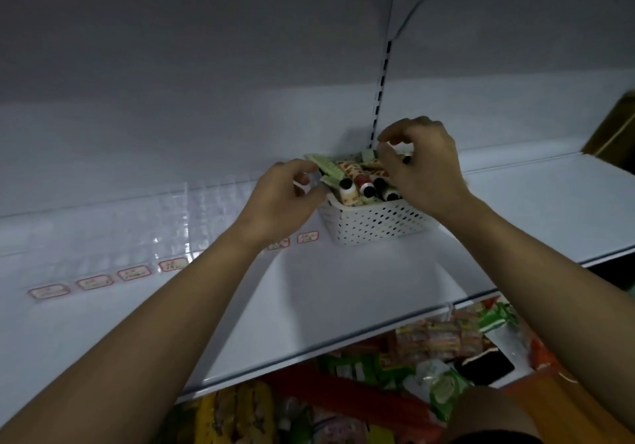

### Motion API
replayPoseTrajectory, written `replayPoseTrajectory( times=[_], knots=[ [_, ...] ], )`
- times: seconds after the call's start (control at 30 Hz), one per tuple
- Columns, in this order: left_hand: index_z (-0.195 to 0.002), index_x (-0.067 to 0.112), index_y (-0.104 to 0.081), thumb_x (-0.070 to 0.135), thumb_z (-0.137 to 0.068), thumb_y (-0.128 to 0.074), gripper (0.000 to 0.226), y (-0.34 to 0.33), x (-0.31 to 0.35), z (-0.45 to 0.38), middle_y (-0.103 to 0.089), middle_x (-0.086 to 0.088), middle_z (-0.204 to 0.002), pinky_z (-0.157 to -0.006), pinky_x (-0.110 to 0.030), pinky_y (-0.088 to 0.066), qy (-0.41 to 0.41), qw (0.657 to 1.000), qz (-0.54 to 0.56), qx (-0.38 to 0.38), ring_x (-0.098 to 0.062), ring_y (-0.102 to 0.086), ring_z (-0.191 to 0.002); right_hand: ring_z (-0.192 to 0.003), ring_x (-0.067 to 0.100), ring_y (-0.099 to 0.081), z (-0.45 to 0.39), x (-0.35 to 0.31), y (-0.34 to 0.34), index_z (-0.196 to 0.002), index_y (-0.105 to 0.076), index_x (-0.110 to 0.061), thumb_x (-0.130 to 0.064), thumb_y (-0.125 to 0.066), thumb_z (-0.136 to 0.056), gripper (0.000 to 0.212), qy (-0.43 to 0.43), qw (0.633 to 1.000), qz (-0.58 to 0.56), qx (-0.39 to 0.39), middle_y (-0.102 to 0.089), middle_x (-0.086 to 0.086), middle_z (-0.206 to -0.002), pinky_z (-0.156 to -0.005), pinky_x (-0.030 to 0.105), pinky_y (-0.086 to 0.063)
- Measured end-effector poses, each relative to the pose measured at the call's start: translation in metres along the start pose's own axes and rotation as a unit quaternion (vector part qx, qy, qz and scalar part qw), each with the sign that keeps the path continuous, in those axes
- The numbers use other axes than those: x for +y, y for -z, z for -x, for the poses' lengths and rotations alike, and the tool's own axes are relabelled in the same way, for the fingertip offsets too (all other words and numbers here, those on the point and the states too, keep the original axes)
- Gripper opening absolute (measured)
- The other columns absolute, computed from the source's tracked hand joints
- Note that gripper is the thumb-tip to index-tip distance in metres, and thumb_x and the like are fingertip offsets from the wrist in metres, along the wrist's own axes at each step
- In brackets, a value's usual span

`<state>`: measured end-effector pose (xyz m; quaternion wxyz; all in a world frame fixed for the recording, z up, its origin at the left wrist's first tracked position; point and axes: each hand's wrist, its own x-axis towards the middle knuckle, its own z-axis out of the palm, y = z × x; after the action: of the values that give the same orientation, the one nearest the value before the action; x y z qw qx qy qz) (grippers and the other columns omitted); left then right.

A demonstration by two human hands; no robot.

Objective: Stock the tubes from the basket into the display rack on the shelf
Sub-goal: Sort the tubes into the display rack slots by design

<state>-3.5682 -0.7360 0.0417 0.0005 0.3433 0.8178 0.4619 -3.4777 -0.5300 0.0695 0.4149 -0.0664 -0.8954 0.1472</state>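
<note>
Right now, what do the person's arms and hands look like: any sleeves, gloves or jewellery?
Both forearms are bare as far as the frame shows; no sleeves reach into view. The left hand and right hand wear no gloves. No watch, bracelet or ring shows on the visible sides. The light is dim, so small marks cannot be ruled out.

The basket [372, 223] sits on the shelf [326, 292], tubes [360, 182] in it. The rack [113, 230] lies at its nine o'clock. Hands hover over the basket: left [285, 199] at ten, right [421, 168] at one.
</note>
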Motion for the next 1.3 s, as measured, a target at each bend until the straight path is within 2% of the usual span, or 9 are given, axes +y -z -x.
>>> replayPoseTrajectory(
  times=[0.1, 0.27, 0.33, 0.6, 0.73, 0.9, 1.03, 1.23, 1.3],
  knots=[
    [-0.126, 0.024, -0.064, 0.023, -0.092, -0.066, 0.034, 0.001, -0.02, 0.006, -0.063, 0.003, -0.111, -0.071, -0.005, -0.043, -0.01, 0.999, 0.019, 0.026, -0.007, -0.062, -0.091, -0.09, 0.015, -0.062, 0.007, -0.016, -0.008, -0.098, -0.073, -0.023, -0.039, -0.058, -0.093, 0.022, 0.029, 0.997, -0.013, -0.065, -0.072, -0.01, -0.092, -0.092, 0.036, -0.045],
    [-0.114, 0.028, -0.068, 0.015, -0.089, -0.067, 0.029, -0.003, -0.04, 0.014, -0.065, 0.011, -0.102, -0.067, -0.007, -0.045, -0.024, 0.994, 0.087, 0.063, -0.001, -0.063, -0.089, -0.077, 0.015, -0.053, 0.018, -0.02, -0.029, -0.094, -0.069, -0.026, -0.054, -0.051, -0.094, 0.033, 0.104, 0.976, 0.03, -0.189, -0.062, -0.011, -0.076, -0.082, 0.038, -0.044],
    [-0.113, 0.026, -0.068, 0.01, -0.089, -0.066, 0.029, -0.004, -0.041, 0.013, -0.065, 0.011, -0.1, -0.066, -0.009, -0.046, -0.034, 0.991, 0.11, 0.065, 0.0, -0.063, -0.088, -0.079, 0.016, -0.052, 0.015, -0.018, -0.03, -0.093, -0.069, -0.029, -0.056, -0.05, -0.094, 0.032, 0.104, 0.975, 0.055, -0.187, -0.062, -0.011, -0.075, -0.083, 0.043, -0.045],
    [-0.115, 0.026, -0.066, 0.012, -0.091, -0.065, 0.028, -0.001, -0.022, 0.012, -0.065, 0.011, -0.099, -0.073, -0.011, -0.049, -0.064, 0.985, 0.148, 0.054, -0.003, -0.064, -0.089, -0.083, 0.01, -0.061, -0.013, -0.037, -0.007, -0.097, -0.072, -0.022, -0.033, -0.067, -0.093, 0.013, 0.051, 0.992, -0.08, -0.088, -0.068, -0.007, -0.092, -0.074, 0.02, -0.046],
    [-0.122, 0.032, -0.06, 0.03, -0.1, -0.054, 0.023, 0.001, -0.017, 0.017, -0.068, 0.007, -0.106, -0.068, -0.019, -0.047, 0.012, 0.98, 0.186, 0.065, -0.003, -0.066, -0.086, -0.073, 0.01, -0.06, -0.012, -0.044, -0.009, -0.096, -0.072, -0.019, -0.024, -0.069, -0.092, 0.007, 0.0, 0.985, -0.171, -0.031, -0.066, -0.012, -0.086, -0.067, 0.025, -0.048],
    [-0.134, 0.032, -0.054, 0.044, -0.099, -0.054, 0.037, 0.006, -0.017, 0.022, -0.065, 0.012, -0.115, -0.072, -0.024, -0.051, 0.036, 0.983, 0.176, 0.048, -0.004, -0.065, -0.098, -0.073, 0.026, -0.068, -0.009, -0.053, -0.018, -0.096, -0.071, -0.008, -0.014, -0.07, -0.093, 0.006, -0.06, 0.949, -0.299, -0.08, -0.069, 0.013, -0.088, -0.066, 0.041, -0.059],
    [-0.103, 0.022, -0.072, 0.035, -0.102, -0.053, 0.024, 0.004, -0.016, 0.019, -0.074, 0.007, -0.089, -0.069, -0.025, -0.053, -0.038, 0.988, 0.151, 0.009, -0.009, -0.068, -0.081, -0.068, 0.031, -0.07, -0.007, -0.052, -0.027, -0.095, -0.07, -0.007, -0.019, -0.075, -0.09, 0.013, -0.081, 0.935, -0.318, -0.133, -0.072, 0.011, -0.079, -0.062, 0.041, -0.06],
    [-0.096, 0.016, -0.062, 0.017, -0.105, -0.046, 0.019, -0.005, -0.024, 0.014, -0.07, 0.007, -0.079, -0.057, -0.013, -0.046, -0.044, 0.981, 0.185, 0.022, -0.006, -0.064, -0.064, -0.076, 0.013, -0.061, -0.011, -0.035, -0.032, -0.098, -0.069, -0.017, -0.035, -0.056, -0.1, 0.022, -0.049, 0.993, -0.084, -0.073, -0.068, -0.005, -0.085, -0.068, 0.016, -0.046],
    [-0.1, 0.019, -0.057, 0.013, -0.106, -0.045, 0.015, -0.006, -0.028, 0.014, -0.07, 0.003, -0.082, -0.059, -0.018, -0.048, -0.038, 0.976, 0.211, 0.022, -0.008, -0.064, -0.066, -0.079, 0.015, -0.059, -0.014, -0.02, -0.026, -0.104, -0.067, -0.018, -0.045, -0.06, -0.095, 0.029, -0.002, 0.992, 0.061, -0.113, -0.068, -0.003, -0.086, -0.073, 0.023, -0.051]
  ],
)
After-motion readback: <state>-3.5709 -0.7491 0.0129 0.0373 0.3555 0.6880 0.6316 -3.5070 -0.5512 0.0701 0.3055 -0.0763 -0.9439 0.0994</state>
